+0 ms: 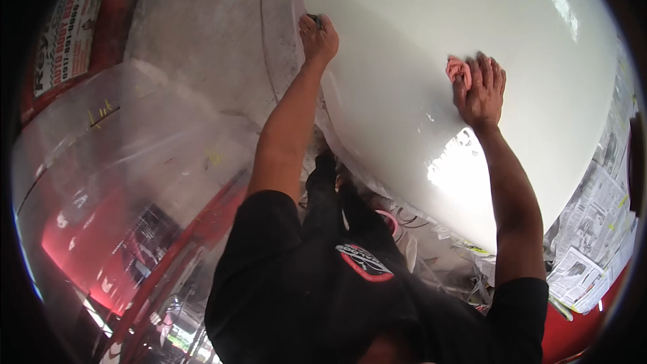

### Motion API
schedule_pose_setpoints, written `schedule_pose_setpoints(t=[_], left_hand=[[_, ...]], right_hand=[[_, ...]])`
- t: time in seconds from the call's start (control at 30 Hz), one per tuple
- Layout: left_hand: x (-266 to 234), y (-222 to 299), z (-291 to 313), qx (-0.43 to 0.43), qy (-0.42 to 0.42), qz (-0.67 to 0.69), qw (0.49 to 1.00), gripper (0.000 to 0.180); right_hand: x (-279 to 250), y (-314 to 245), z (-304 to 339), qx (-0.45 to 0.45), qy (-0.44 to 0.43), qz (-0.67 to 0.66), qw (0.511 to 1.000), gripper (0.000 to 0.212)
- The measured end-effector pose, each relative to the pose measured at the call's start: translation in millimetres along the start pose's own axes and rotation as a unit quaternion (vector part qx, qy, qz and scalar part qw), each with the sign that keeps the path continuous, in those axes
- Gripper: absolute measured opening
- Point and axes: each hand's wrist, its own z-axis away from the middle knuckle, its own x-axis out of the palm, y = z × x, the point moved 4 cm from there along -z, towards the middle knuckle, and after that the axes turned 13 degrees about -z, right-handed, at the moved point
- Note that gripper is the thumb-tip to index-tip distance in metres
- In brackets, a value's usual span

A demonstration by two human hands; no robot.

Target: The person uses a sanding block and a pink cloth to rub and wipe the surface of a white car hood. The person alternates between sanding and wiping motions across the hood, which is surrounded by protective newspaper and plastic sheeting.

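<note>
A large, glossy white car hood spreads out in front of me. At its left edge my left hand is closed around a small dark thing, mostly hidden by the fingers, so its kind is unclear. My right hand lies on the hood's surface toward the right. Between its thumb and fingers is a crumpled pink cloth, bunched against the panel. The fingers of that hand look dark and smudged.
Newspaper sheets cover the area along the hood's right side. Below its near edge lie a pink ring and loose wires. At left stand a red frame and a hazy clear sheet. A cable crosses the grey floor.
</note>
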Motion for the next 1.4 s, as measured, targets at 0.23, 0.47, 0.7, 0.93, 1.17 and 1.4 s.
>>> schedule_pose_setpoints(t=[0.23, 0.47, 0.7, 0.93, 1.17, 1.4], left_hand=[[49, 5, 243, 0.174, 0.029, -0.154, 0.972, 0.078], [25, 54, -3, 0.026, 0.043, -0.141, 0.989, 0.084], [30, 59, 2, 0.035, 0.021, -0.116, 0.992, 0.081], [24, 67, 66, 0.440, 0.028, -0.178, 0.880, 0.075], [27, 67, 70, 0.462, -0.007, -0.160, 0.872, 0.071], [30, 64, 65, 0.453, -0.001, -0.170, 0.875, 0.074]], right_hand=[[-6, 2, 8, 0.024, -0.007, 0.010, 1.000, 0.044], [-7, -4, -3, 0.007, 0.017, -0.017, 1.000, 0.042], [-14, -2, 2, 0.015, 0.048, -0.033, 0.998, 0.042], [-11, -3, -6, 0.019, 0.043, 0.025, 0.999, 0.046], [-10, -1, 0, 0.094, -0.016, -0.016, 0.995, 0.054], [-9, -1, 4, 0.112, 0.025, -0.012, 0.993, 0.049]])
